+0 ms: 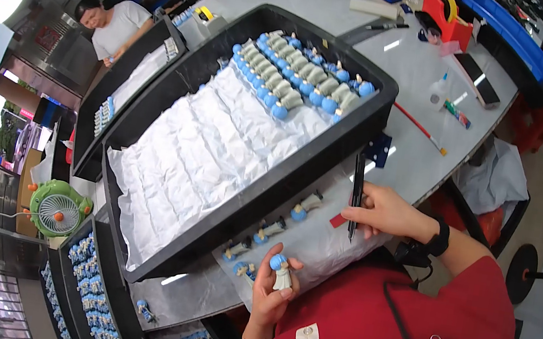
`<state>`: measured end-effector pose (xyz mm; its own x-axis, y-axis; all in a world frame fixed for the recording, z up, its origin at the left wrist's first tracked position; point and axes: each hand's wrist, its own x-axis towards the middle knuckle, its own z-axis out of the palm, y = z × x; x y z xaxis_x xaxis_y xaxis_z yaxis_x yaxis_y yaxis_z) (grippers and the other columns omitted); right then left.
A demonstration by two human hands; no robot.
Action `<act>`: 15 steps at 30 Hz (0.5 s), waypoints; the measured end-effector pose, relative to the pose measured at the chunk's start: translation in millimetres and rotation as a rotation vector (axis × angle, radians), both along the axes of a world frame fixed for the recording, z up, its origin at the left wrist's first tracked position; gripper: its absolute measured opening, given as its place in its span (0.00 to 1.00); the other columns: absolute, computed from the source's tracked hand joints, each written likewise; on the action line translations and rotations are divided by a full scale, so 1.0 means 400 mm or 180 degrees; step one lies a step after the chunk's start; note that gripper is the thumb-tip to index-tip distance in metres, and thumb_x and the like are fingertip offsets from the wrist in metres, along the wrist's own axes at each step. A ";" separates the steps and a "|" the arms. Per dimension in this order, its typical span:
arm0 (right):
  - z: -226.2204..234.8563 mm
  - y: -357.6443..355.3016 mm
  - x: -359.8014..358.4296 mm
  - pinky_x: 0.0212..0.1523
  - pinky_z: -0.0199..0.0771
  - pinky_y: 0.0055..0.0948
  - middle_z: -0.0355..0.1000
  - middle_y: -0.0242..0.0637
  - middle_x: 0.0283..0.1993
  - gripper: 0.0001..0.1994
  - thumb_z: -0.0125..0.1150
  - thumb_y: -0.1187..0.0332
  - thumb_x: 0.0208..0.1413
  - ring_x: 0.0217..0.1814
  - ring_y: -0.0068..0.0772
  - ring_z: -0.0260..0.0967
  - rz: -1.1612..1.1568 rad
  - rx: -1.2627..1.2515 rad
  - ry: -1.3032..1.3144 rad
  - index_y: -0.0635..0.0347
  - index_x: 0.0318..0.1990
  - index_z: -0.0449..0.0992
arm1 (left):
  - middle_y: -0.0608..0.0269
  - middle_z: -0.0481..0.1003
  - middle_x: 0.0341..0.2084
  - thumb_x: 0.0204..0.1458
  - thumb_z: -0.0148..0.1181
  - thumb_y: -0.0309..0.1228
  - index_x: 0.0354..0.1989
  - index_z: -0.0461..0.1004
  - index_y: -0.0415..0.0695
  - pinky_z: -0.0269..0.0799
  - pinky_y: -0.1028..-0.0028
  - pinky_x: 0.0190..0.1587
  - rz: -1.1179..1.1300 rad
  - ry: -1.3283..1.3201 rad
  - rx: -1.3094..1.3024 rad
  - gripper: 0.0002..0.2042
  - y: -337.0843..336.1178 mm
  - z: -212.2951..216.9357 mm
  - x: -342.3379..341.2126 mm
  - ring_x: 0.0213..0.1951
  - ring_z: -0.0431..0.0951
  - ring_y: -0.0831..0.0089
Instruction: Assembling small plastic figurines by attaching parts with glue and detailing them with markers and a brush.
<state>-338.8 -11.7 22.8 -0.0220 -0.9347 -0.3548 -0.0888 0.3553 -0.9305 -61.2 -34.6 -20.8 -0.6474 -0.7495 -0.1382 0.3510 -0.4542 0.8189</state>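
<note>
In my left hand point(264, 301), low in the middle of the view, a small figurine point(281, 274) with a blue rounded head and pale body is held upright between thumb and fingers. My right hand point(387, 213) grips a slim black pen point(358, 181), its tip pointing down, apart from the figurine. A small red piece point(338, 220) shows beside the right fingertips; whether it is held or lies on the table cannot be told. Several similar figurines lie in a loose line on the table, among them one figurine point(299, 211) between my hands and the tray.
A large black tray point(355, 136) lined with white crumpled sheeting point(196, 150) holds rows of figurines at its far end. A red paintbrush point(423, 131), glue tube point(457, 114) and dark phone-like slab point(477, 80) lie right. A green fan point(58, 212) stands left; a co-worker point(120, 28) is beyond.
</note>
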 end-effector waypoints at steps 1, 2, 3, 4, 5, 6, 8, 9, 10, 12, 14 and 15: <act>-0.005 0.004 -0.001 0.16 0.64 0.20 0.68 0.34 0.19 0.21 0.61 0.55 0.51 0.16 0.21 0.67 0.0016 0.0049 0.0332 0.67 0.39 0.66 | 0.52 0.68 0.43 0.38 0.61 0.26 0.63 0.48 0.40 0.61 0.80 0.26 0.0027 -0.0001 0.0001 0.40 0.004 -0.002 0.009 0.23 0.65 0.77; -0.035 0.008 -0.020 0.16 0.64 0.21 0.68 0.35 0.18 0.21 0.60 0.55 0.52 0.16 0.23 0.67 -0.0090 -0.0212 0.0790 0.68 0.38 0.67 | 0.52 0.67 0.44 0.38 0.61 0.26 0.63 0.49 0.42 0.62 0.80 0.27 0.0058 -0.0075 -0.0007 0.40 0.010 -0.004 0.008 0.24 0.65 0.77; -0.051 0.016 -0.033 0.18 0.65 0.24 0.68 0.37 0.17 0.19 0.61 0.57 0.51 0.17 0.25 0.67 -0.0579 -0.0471 0.0804 0.68 0.34 0.69 | 0.52 0.67 0.45 0.39 0.61 0.25 0.64 0.48 0.43 0.62 0.80 0.28 -0.0033 -0.0015 -0.0008 0.40 0.004 -0.013 0.012 0.26 0.65 0.77; -0.068 0.011 -0.062 0.21 0.66 0.27 0.69 0.41 0.18 0.14 0.62 0.62 0.49 0.18 0.28 0.68 -0.0783 -0.0867 0.1507 0.68 0.29 0.71 | 0.53 0.66 0.45 0.40 0.60 0.24 0.64 0.48 0.43 0.62 0.81 0.28 -0.0091 -0.0076 -0.0047 0.39 0.000 -0.017 0.012 0.26 0.65 0.77; -0.091 0.004 -0.092 0.24 0.66 0.30 0.70 0.44 0.19 0.10 0.61 0.67 0.47 0.20 0.32 0.69 -0.1112 -0.1053 0.2036 0.66 0.27 0.72 | 0.53 0.66 0.46 0.41 0.58 0.23 0.64 0.47 0.43 0.62 0.81 0.28 -0.0117 -0.0158 -0.0076 0.39 -0.004 -0.021 0.012 0.27 0.65 0.77; -0.076 0.007 -0.112 0.24 0.66 0.31 0.70 0.45 0.20 0.07 0.59 0.70 0.47 0.21 0.36 0.69 -0.1324 -0.1067 0.2156 0.66 0.28 0.71 | 0.54 0.66 0.46 0.41 0.57 0.22 0.64 0.47 0.43 0.62 0.81 0.29 -0.0147 -0.0203 -0.0171 0.38 -0.003 -0.016 0.017 0.27 0.65 0.77; -0.078 0.021 -0.175 0.27 0.66 0.33 0.69 0.45 0.22 0.05 0.57 0.73 0.47 0.24 0.43 0.68 -0.1668 -0.1553 0.2832 0.66 0.28 0.70 | 0.57 0.65 0.46 0.43 0.56 0.22 0.65 0.46 0.42 0.63 0.83 0.33 -0.0282 -0.0420 -0.0380 0.38 -0.005 0.000 0.014 0.32 0.65 0.77; -0.087 0.026 -0.214 0.30 0.66 0.35 0.69 0.45 0.27 0.05 0.56 0.74 0.48 0.28 0.46 0.68 -0.1694 -0.1352 0.3014 0.65 0.32 0.68 | 0.57 0.65 0.46 0.43 0.56 0.22 0.65 0.46 0.42 0.63 0.83 0.33 -0.0131 -0.0408 -0.0422 0.38 0.000 -0.001 0.014 0.32 0.65 0.77; -0.100 0.028 -0.248 0.35 0.65 0.37 0.68 0.46 0.34 0.08 0.56 0.75 0.49 0.35 0.48 0.67 -0.1674 -0.1431 0.3381 0.64 0.37 0.66 | 0.57 0.65 0.46 0.43 0.56 0.23 0.65 0.46 0.42 0.63 0.83 0.35 -0.0202 -0.0457 -0.0428 0.38 0.003 -0.006 0.012 0.36 0.65 0.78; -0.122 0.024 -0.289 0.41 0.64 0.38 0.67 0.47 0.39 0.11 0.55 0.76 0.49 0.43 0.48 0.65 -0.1771 -0.1255 0.3871 0.64 0.41 0.64 | 0.59 0.64 0.46 0.44 0.56 0.25 0.65 0.45 0.43 0.63 0.82 0.41 -0.0308 -0.0500 -0.0413 0.38 0.000 -0.006 0.010 0.46 0.62 0.78; -0.145 0.028 -0.308 0.42 0.64 0.38 0.67 0.47 0.40 0.12 0.55 0.76 0.49 0.44 0.48 0.65 -0.1778 -0.1383 0.4053 0.63 0.42 0.64 | 0.60 0.64 0.46 0.45 0.56 0.25 0.65 0.45 0.43 0.62 0.82 0.43 -0.0272 -0.0494 -0.0397 0.38 -0.002 -0.006 0.003 0.47 0.62 0.78; -0.151 0.029 -0.315 0.43 0.64 0.38 0.67 0.47 0.40 0.13 0.54 0.77 0.49 0.44 0.49 0.65 -0.1788 -0.1159 0.3945 0.64 0.43 0.64 | 0.60 0.64 0.46 0.45 0.56 0.26 0.65 0.45 0.44 0.62 0.81 0.45 -0.0341 -0.0510 -0.0407 0.37 -0.004 -0.002 -0.003 0.48 0.62 0.77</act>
<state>-464.8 -0.2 -37.6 -0.5331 -0.7309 0.4261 -0.8357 0.3763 -0.4001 -62.3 -36.1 -21.4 -0.7016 -0.6957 -0.1539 0.1672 -0.3707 0.9136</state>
